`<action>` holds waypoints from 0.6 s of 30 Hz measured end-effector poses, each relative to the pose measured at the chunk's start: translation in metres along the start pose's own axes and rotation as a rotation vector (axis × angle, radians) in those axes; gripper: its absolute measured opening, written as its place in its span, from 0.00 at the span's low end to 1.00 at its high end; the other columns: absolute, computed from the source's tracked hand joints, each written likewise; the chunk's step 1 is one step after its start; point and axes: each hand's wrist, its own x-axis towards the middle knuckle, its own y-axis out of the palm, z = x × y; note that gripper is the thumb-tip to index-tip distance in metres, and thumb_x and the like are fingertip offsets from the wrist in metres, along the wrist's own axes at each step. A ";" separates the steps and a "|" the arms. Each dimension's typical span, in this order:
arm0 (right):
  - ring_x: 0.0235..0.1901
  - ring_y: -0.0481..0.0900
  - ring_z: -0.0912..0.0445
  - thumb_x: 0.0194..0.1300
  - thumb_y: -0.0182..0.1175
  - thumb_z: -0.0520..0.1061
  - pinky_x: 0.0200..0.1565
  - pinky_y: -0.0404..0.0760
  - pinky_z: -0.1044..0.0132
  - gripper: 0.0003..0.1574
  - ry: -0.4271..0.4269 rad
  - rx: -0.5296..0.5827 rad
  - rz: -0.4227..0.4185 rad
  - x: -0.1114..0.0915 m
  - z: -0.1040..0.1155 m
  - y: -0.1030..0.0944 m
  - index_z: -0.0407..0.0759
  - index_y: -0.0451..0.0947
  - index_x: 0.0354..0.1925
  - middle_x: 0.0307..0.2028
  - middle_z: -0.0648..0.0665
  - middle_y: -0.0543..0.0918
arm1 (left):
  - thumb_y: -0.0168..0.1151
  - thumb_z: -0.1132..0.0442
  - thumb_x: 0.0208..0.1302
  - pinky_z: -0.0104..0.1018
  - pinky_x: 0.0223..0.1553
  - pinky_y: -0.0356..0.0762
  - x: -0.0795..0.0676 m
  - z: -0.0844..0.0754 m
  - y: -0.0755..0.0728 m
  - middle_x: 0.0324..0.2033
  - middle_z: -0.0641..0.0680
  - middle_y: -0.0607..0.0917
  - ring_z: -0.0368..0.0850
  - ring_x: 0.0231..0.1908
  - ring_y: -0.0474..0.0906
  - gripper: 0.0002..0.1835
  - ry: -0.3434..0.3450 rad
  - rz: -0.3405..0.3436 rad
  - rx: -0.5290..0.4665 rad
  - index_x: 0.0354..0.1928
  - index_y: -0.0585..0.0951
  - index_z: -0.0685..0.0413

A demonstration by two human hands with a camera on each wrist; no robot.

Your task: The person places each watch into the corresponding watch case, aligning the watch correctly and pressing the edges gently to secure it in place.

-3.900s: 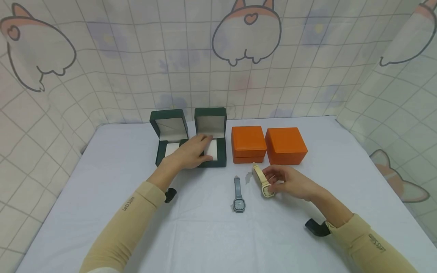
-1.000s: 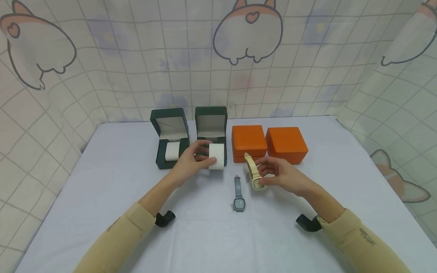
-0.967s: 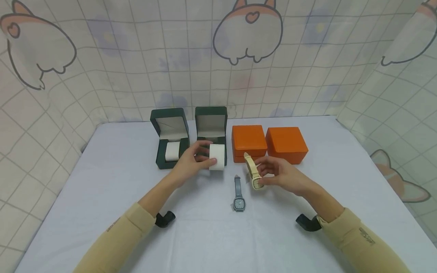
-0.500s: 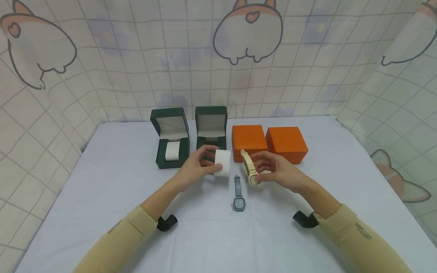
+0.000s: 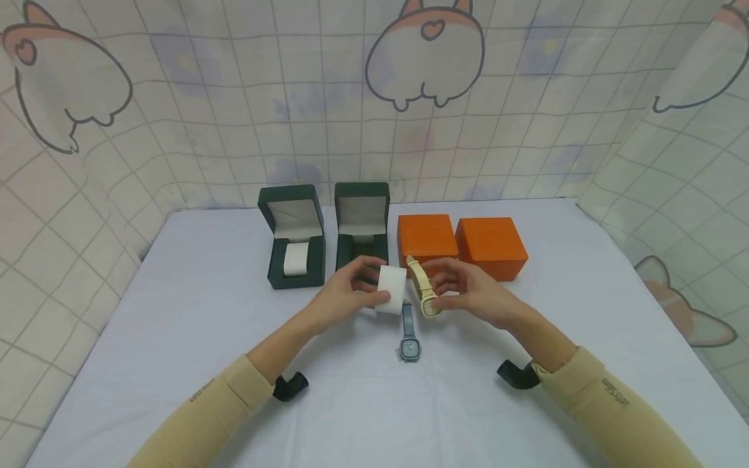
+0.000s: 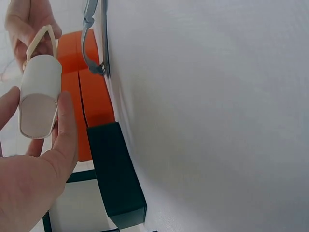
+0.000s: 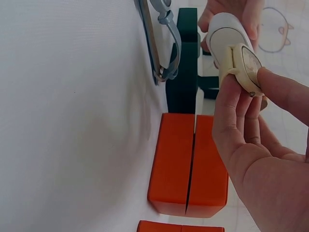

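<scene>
My left hand (image 5: pixel 348 292) pinches a white hollow watch cushion (image 5: pixel 391 290) between thumb and fingers, above the table. In the left wrist view the hollow end of the cushion (image 6: pixel 39 113) faces the camera. My right hand (image 5: pixel 480 296) holds a cream watch (image 5: pixel 421 286) by its case, thumb at the dial. The strap's upper end leans towards the cushion. In the right wrist view the watch case (image 7: pixel 246 70) overlaps the cushion (image 7: pixel 227 36). A blue-grey watch (image 5: pixel 409 341) lies on the table just below both hands.
Behind my left hand stands an open green box (image 5: pixel 362 201), its cushion slot bare. Left of it, another open green box (image 5: pixel 281 279) holds a white cushion (image 5: pixel 295 259). Two closed orange boxes (image 5: pixel 427 235) stand side by side at the back right, on a white-covered table (image 5: pixel 193 292).
My left hand has lifted the cushion out of the right green box and carried it rightwards and nearer. My right hand has brought the cream watch leftwards, close to the cushion.
</scene>
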 end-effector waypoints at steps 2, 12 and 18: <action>0.51 0.79 0.44 0.64 0.72 0.38 0.53 0.81 0.65 0.39 -0.002 0.002 0.004 0.001 0.000 0.001 0.41 0.70 0.70 0.49 0.38 0.80 | 0.74 0.62 0.65 0.42 0.49 0.84 0.000 0.001 0.001 0.58 0.55 0.77 0.52 0.52 0.80 0.32 0.011 0.003 0.002 0.69 0.72 0.47; 0.51 0.79 0.43 0.64 0.72 0.38 0.54 0.81 0.64 0.41 0.007 0.013 0.026 0.002 0.004 0.004 0.42 0.68 0.71 0.50 0.37 0.80 | 0.73 0.62 0.66 0.42 0.49 0.84 -0.001 0.002 0.003 0.58 0.56 0.77 0.52 0.52 0.81 0.32 0.009 0.023 -0.026 0.69 0.72 0.48; 0.50 0.79 0.44 0.64 0.72 0.38 0.53 0.81 0.64 0.41 0.005 0.008 0.031 0.002 0.006 0.005 0.42 0.67 0.72 0.49 0.38 0.80 | 0.73 0.62 0.66 0.42 0.49 0.85 -0.001 0.001 0.006 0.58 0.58 0.77 0.52 0.52 0.81 0.32 0.002 0.037 -0.060 0.69 0.71 0.50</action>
